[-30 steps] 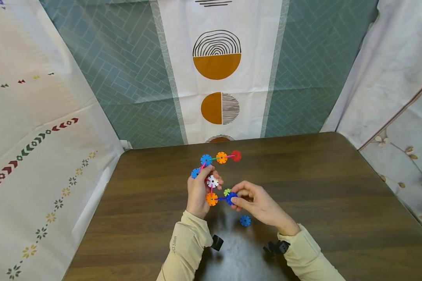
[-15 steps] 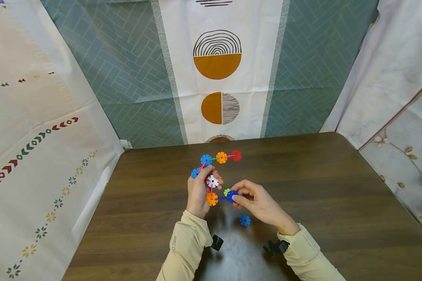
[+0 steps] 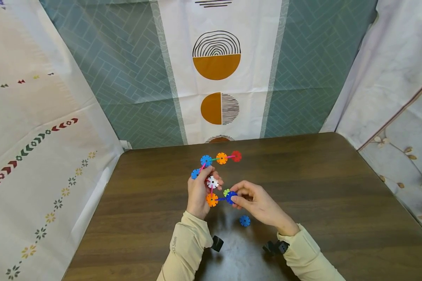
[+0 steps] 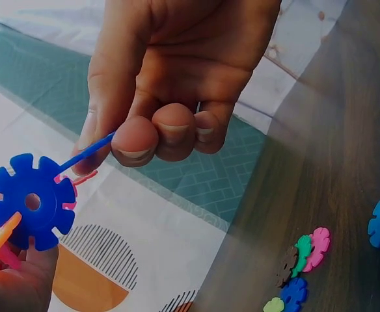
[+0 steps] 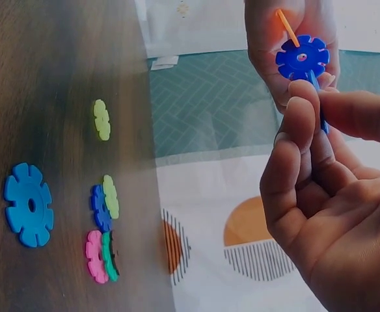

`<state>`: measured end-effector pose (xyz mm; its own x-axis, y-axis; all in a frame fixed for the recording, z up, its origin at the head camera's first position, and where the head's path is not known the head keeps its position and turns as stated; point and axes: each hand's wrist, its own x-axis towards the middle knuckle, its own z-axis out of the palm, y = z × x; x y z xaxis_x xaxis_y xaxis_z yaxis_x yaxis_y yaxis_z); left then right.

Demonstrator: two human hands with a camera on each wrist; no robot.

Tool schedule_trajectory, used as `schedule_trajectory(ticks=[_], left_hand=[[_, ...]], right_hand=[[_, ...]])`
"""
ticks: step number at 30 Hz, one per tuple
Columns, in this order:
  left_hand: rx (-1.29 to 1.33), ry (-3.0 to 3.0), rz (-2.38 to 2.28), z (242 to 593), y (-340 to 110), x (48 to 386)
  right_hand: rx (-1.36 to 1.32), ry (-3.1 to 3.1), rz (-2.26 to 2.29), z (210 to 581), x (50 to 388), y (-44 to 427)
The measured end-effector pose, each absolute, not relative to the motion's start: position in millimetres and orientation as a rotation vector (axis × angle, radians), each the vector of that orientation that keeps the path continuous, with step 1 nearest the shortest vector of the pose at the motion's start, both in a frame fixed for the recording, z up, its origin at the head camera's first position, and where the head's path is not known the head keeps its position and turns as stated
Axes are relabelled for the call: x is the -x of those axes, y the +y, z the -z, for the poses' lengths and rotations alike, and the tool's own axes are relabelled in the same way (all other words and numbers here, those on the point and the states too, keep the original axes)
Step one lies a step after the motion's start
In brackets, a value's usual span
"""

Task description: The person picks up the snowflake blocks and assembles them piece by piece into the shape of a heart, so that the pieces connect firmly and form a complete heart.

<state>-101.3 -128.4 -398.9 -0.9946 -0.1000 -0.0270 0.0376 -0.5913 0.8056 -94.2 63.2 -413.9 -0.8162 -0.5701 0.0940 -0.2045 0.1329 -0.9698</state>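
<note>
A chain of flat notched plastic discs, slotted edge to edge, runs between my hands. My left hand grips it around the white disc, and part of the chain is hidden by that hand. Above it extend light blue, orange and red discs. Lower down, an orange disc leads through an edge-on blue disc to a dark blue disc, which my right hand pinches between thumb and fingers. In the left wrist view, the pinched disc is edge-on, slotted into the face-on blue disc.
A loose light blue disc lies on the brown wooden table. The right wrist view has pink, green, brown, dark blue and lime discs lying on the table beyond. Patterned cloth hangs behind it.
</note>
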Motion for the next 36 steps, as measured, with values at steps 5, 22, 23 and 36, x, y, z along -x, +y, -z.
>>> schedule_trajectory(ticks=[5, 22, 23, 36], left_hand=[[-0.158, -1.282, 2.825, 400, -132, 103], [-0.155, -1.159, 2.884, 404, -127, 104], [-0.146, -1.161, 2.877, 404, -126, 103], [0.1, -1.442, 2.732, 400, -128, 101]], right_hand=[[0.781, 2.13, 1.776, 413, 93, 61], [0.741, 2.209, 1.766, 405, 89, 54], [0.733, 2.222, 1.757, 406, 88, 53], [0.758, 2.309, 1.834, 409, 87, 51]])
